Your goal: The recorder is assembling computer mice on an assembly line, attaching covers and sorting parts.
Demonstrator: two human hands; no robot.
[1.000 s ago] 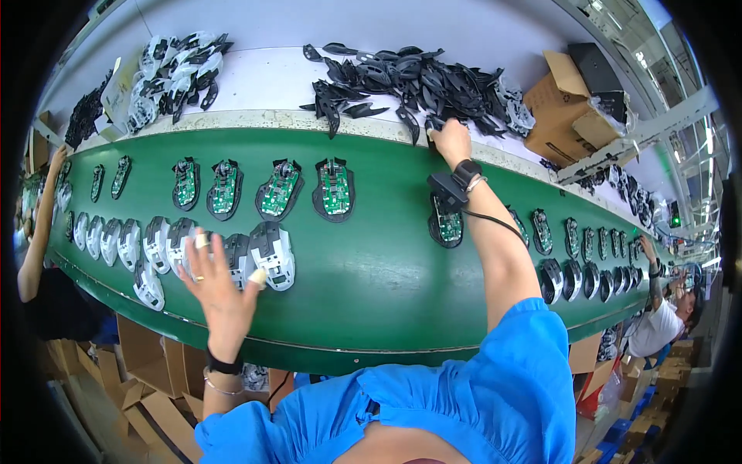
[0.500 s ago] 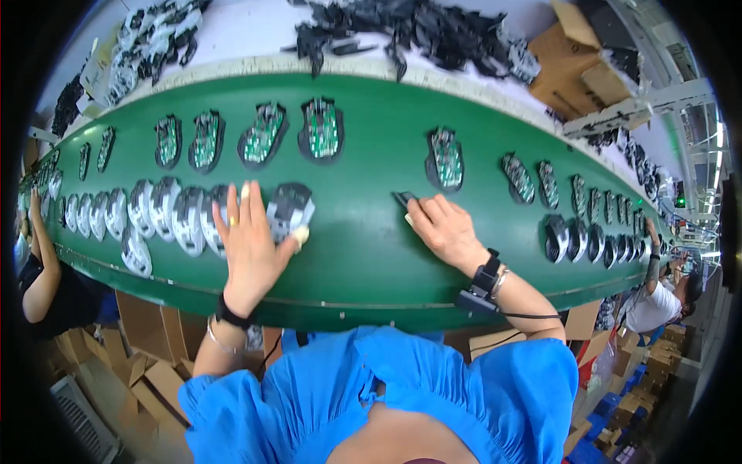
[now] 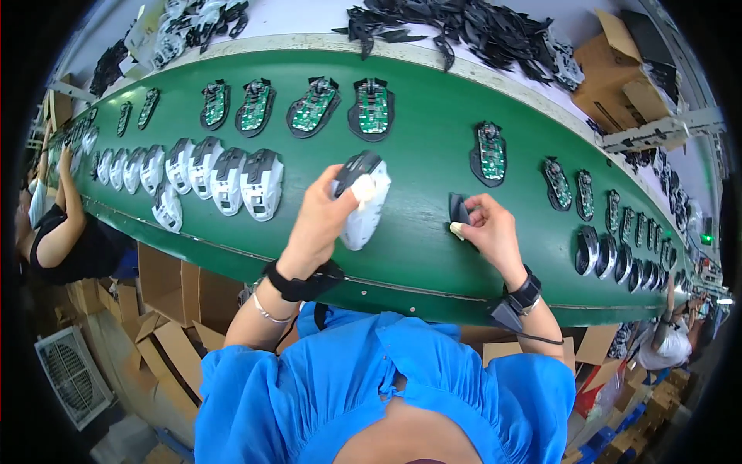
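My left hand (image 3: 318, 220) is closed on a grey-and-black mouse shell (image 3: 367, 213), lifted and tilted above the belt, its thumb in a pale finger cover lying across the shell. To the right, my right hand (image 3: 491, 232) pinches a small flat black plastic piece (image 3: 458, 209) between thumb and fingers. Left of my left hand, a row of similar shells (image 3: 261, 184) lies on the green conveyor belt (image 3: 417, 170). Beyond my hands, a mouse base with a green circuit board (image 3: 372, 112) rests on the belt, and another board-bearing base (image 3: 489, 155) lies behind my right hand.
Heaps of black plastic parts (image 3: 471, 35) lie on the ledge past the belt, near an opened cardboard box (image 3: 618, 73). Darker shells (image 3: 587, 251) line the belt at right. One co-worker (image 3: 62, 224) reaches in at far left, another (image 3: 666, 336) sits at far right.
My left hand has picked up a shell from the end of the row and brought it right, toward me. My right hand has turned the black piece upright. The view has shifted.
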